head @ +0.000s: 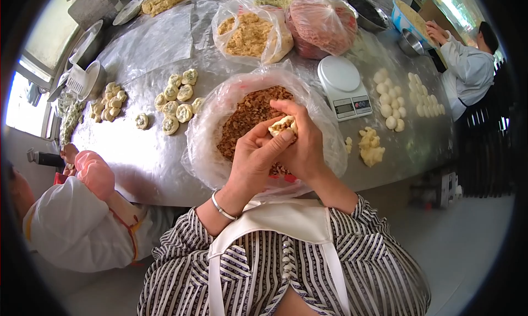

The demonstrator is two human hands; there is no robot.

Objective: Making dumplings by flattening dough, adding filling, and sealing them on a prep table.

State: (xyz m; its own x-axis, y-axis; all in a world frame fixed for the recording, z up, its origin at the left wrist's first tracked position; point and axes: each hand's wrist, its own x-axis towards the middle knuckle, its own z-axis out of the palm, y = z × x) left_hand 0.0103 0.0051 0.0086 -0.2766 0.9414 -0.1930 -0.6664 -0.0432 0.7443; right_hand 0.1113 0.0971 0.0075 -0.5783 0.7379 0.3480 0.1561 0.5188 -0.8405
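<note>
Both my hands meet over a plastic bag [206, 130] opened around brown crumbly filling [243, 126]. Between them is a small piece of pale dough [284, 126] cupped around some of that filling. My left hand [258, 155], below a silver bracelet, has its thumb and fingers on the dough's near left edge. My right hand [303, 140] wraps it from the right, index finger raised. Filled dough rounds [183, 92] lie left of the bag; smooth dough balls [386, 98] and a rough dough lump [371, 147] lie right.
A digital kitchen scale [345, 87] stands behind the bag, right. Farther back are a bag of yellowish filling [249, 35], a bag of pinkish filling [319, 25] and metal bowls [410, 43]. Co-workers are at the left [82, 217] and far right [468, 64] of the metal table [152, 167].
</note>
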